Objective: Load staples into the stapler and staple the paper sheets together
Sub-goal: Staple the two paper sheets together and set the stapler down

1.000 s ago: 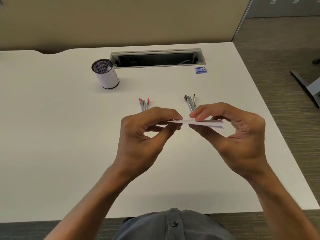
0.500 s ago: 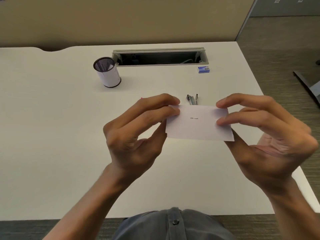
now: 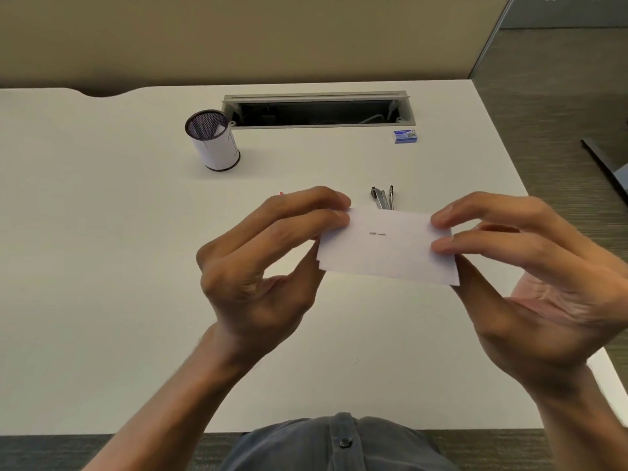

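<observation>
A small stack of white paper sheets [image 3: 387, 248] was held up above the white desk [image 3: 102, 266], facing the camera, its left edges slightly stepped so that more than one sheet showed. Two short bent metal legs of a staple [image 3: 377, 233] lay flat near the middle of the top sheet. The left hand [image 3: 268, 266] pinched the stack's left edge between curled fingers and thumb; the right hand [image 3: 530, 277] pinched the right edge in the same way.

Just behind the paper's top edge, a grey metal stapler [image 3: 383, 198] lay on the desk, partly hidden by the sheets. A tiny red tip [image 3: 281, 194] peeked out above the left hand's knuckles; what it belonged to could not be told.

Farther back, near the right, sat a small blue staple box [image 3: 405, 136] with a printed label too small to read. To the left stood a cylindrical mesh pen cup [image 3: 213, 139] with a dark rim and a white wrap around its wall; its contents could not be made out. Between them a long grey-framed cable slot [image 3: 317, 109] was set into the desk, with a pale cable dimly visible in its dark interior.

At the bottom, the person's grey buttoned shirt [image 3: 339, 443] showed.
</observation>
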{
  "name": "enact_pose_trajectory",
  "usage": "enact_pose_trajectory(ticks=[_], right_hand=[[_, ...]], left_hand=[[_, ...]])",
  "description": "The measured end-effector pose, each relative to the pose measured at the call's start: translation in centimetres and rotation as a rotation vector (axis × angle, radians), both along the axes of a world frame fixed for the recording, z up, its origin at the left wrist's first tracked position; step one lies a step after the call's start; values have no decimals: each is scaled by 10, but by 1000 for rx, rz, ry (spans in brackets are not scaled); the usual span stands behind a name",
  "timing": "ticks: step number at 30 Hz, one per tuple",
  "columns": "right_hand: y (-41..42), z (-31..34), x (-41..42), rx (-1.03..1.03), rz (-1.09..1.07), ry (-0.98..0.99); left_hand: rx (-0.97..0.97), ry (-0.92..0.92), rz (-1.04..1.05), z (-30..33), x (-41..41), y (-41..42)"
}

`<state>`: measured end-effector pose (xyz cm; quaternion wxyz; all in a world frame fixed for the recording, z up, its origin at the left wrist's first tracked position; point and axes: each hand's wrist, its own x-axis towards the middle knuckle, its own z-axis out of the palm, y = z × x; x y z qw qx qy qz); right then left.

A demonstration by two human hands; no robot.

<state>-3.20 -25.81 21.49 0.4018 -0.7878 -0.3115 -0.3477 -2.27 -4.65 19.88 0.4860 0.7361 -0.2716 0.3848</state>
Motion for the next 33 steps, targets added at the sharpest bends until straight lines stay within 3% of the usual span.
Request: enact_pose_trajectory(ticks=[7,14,20,27,33], right_hand=[[16,-11,13,107,3,100],[44,-27,29,289,51,362],[71,-44,54,458,27,564],[110,-62,102,449,-6,649],[151,-76,149,409,-38,634]], left_hand=[[-236,330,3,-15,1,7],[-391,479,73,-29,8,36],[-395,698,105,-46,28,70],[-273,875,214,-65,55,118],[-331,923,220,-69,67,151]])
